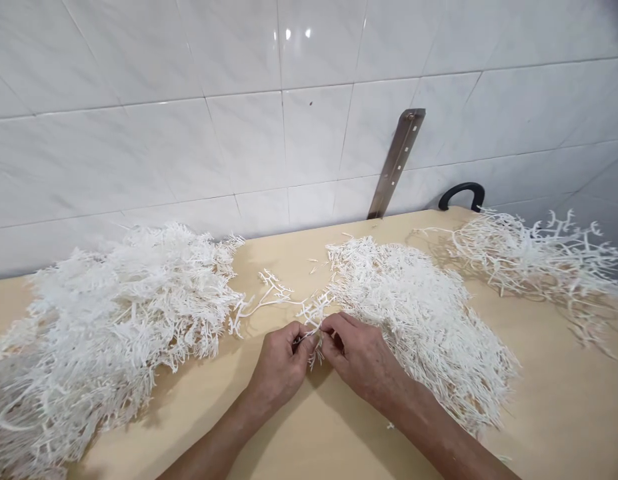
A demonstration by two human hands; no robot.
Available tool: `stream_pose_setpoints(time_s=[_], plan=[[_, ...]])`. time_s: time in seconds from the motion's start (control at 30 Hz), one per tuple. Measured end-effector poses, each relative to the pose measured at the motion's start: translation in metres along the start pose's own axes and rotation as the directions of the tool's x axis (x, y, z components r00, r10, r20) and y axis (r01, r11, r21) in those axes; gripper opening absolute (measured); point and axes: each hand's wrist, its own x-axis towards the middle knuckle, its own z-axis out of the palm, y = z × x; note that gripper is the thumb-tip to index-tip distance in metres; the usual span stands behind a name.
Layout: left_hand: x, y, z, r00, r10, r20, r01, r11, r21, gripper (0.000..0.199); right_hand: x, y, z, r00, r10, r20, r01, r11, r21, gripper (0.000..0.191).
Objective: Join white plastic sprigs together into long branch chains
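Observation:
Near the middle of the table, my left hand [283,363] pinches a white branched plastic sprig [315,312] between thumb and fingers. My right hand [356,350] closes its fingertips on the same sprig from the other side, almost touching the left. The sprig's forked tips spread above and below the fingers, and the exact points of grip are partly covered. Just beyond my hands lies another thin white branched piece [275,293]. To the right of my right hand is a heap of short white plastic pieces [413,307].
A large pile of white branched sprigs [153,300] covers the table's left side. Bare stems [533,253] lie at the far right. The wooden table [283,257] meets a tiled wall [239,133]. A metal strip [396,167] and a black curved handle [461,190] stand at the back.

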Motion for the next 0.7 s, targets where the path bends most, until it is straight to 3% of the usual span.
stream_pose_setpoints(time_s=[0.1,0.2,0.4,0.53,0.63,0.7], plan=[[-0.002,-0.001,-0.002,0.999,-0.014,0.034,0.014,1.000,-0.011,0.032,0.003,0.004,0.003,0.998,0.035,-0.049,-0.038,0.997,-0.069,0.015],[-0.004,-0.003,-0.004,0.997,-0.058,0.057,0.063,0.994,-0.088,0.037,0.008,0.010,-0.002,0.978,0.139,-0.154,-0.153,0.985,-0.078,0.015],[-0.003,0.000,-0.008,0.990,-0.136,0.041,0.142,0.937,-0.318,0.043,0.007,0.010,-0.034,0.922,0.351,-0.161,-0.344,0.936,0.068,0.008],[0.000,0.001,-0.010,0.988,-0.154,0.011,0.147,0.913,-0.380,0.044,0.005,0.025,-0.065,0.871,0.351,-0.343,-0.394,0.917,-0.062,0.009],[0.001,0.000,-0.010,0.988,-0.157,0.000,0.142,0.897,-0.418,0.046,0.005,0.032,-0.080,0.866,0.280,-0.415,-0.375,0.912,-0.167,0.018],[0.000,0.000,-0.010,0.987,-0.158,-0.001,0.143,0.895,-0.422,0.046,0.005,0.025,-0.079,0.877,0.276,-0.394,-0.347,0.930,-0.120,0.024]])
